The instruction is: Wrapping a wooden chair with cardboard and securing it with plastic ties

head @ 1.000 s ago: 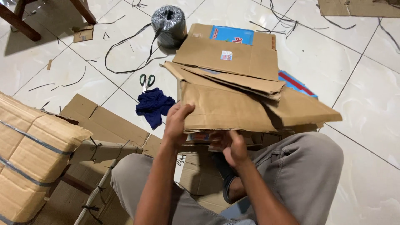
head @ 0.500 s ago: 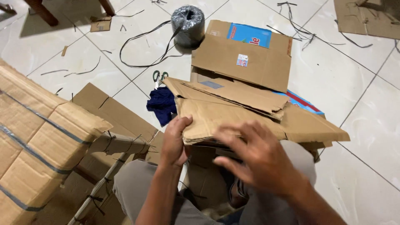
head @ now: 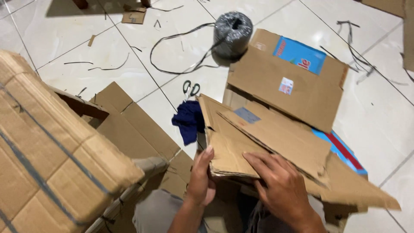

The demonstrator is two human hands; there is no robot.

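A stack of flattened brown cardboard sheets (head: 280, 142) lies across my lap and the floor. My left hand (head: 202, 177) grips the stack's near left corner, thumb on top. Flat on the top sheets near the front edge rests my right hand (head: 282, 190), fingers spread and pressing down. A larger flattened carton (head: 293, 84) with a blue printed panel lies behind the stack.
A tied bundle of cardboard (head: 47, 146) fills the left side, with flat cardboard (head: 133, 125) beside it. Green-handled scissors (head: 190, 88) and a dark blue cloth (head: 188, 121) lie on the white tiles. A roll of grey twine (head: 233, 28) trails a loose strand.
My right hand came from under the stack's front edge up onto the top sheets. The view shifted left and closer. My left hand kept its grip on the corner.
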